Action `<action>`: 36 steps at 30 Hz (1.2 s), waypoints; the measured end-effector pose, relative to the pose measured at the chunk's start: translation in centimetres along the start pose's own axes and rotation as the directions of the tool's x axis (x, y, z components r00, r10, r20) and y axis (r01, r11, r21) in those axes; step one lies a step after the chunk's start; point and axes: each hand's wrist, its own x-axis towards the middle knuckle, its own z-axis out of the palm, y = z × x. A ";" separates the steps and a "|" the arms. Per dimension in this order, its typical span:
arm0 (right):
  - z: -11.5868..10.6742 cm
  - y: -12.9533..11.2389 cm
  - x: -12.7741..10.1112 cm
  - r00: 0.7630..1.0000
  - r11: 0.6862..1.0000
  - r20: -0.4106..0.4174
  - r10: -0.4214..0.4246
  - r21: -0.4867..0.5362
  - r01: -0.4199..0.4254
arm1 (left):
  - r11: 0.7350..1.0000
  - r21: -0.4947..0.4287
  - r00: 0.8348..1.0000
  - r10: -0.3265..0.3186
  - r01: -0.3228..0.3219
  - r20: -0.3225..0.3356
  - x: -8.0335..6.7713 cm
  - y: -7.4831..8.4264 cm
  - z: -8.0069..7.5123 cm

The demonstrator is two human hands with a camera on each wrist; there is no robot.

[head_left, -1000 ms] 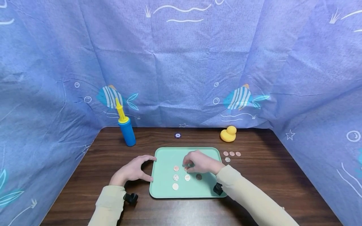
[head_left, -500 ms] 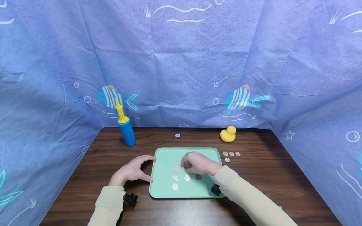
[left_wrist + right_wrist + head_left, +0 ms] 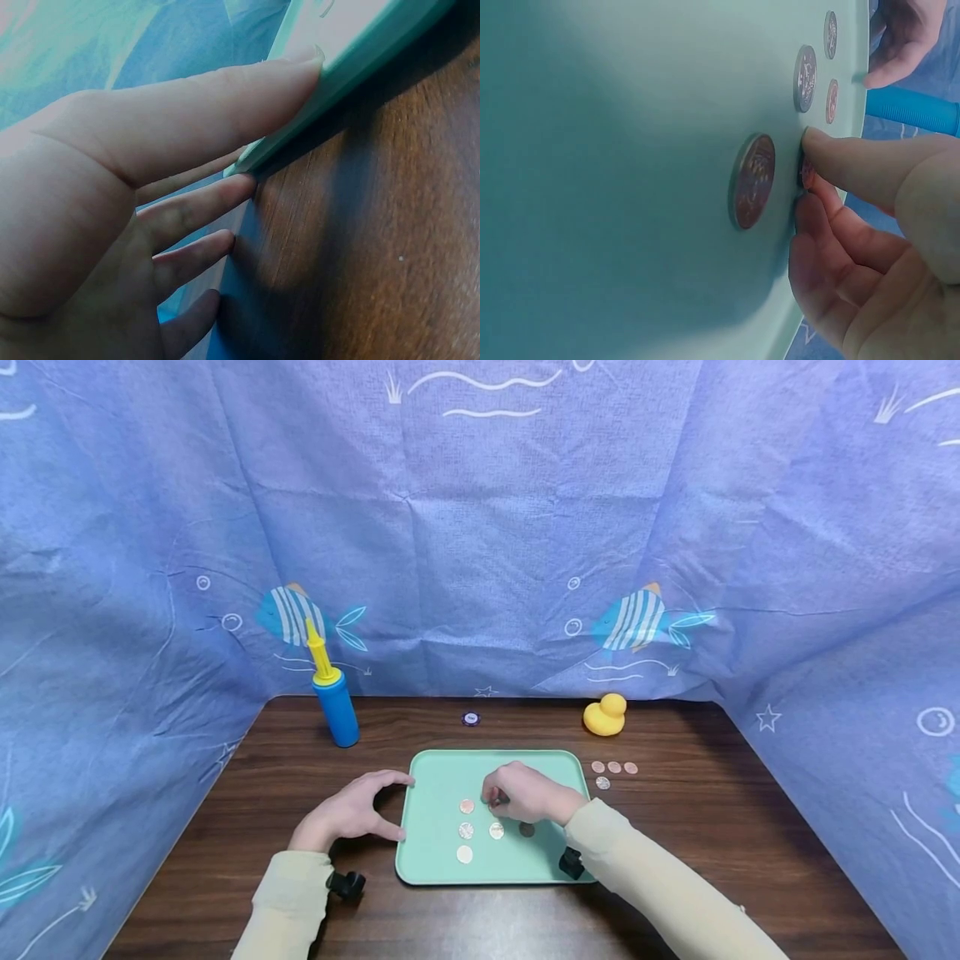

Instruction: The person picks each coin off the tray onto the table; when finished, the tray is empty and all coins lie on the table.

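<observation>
Dark wooden table [image 3: 712, 860], blue fish-print cloth walls [image 3: 480, 527], one green tray [image 3: 435, 802] with six coins, four coins [image 3: 614, 767] beside it, one pump [image 3: 333, 693], one duck [image 3: 605, 715], left hand [image 3: 348, 814] resting with straight fingers against tray edge, right hand [image 3: 528, 793] pinching one coin [image 3: 807, 174].

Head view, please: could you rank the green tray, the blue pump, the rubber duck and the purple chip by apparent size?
1. green tray
2. blue pump
3. rubber duck
4. purple chip, clearly the smallest
</observation>
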 end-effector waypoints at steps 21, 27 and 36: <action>0.3 0.1 -0.5 0.997 1.000 -0.081 -0.012 -0.006 0.012 | 1.000 -0.007 1.000 -0.015 0.015 -0.016 0.3 -0.4 0.0; 0.2 0.2 -0.8 0.997 0.999 -0.076 -0.005 0.040 0.008 | 1.000 -0.002 1.000 -0.009 0.009 -0.012 0.2 -0.4 0.1; 0.0 0.8 -1.5 0.996 0.996 -0.089 0.007 0.085 0.001 | 1.000 -0.002 1.000 -0.007 0.007 -0.011 0.3 -0.4 0.1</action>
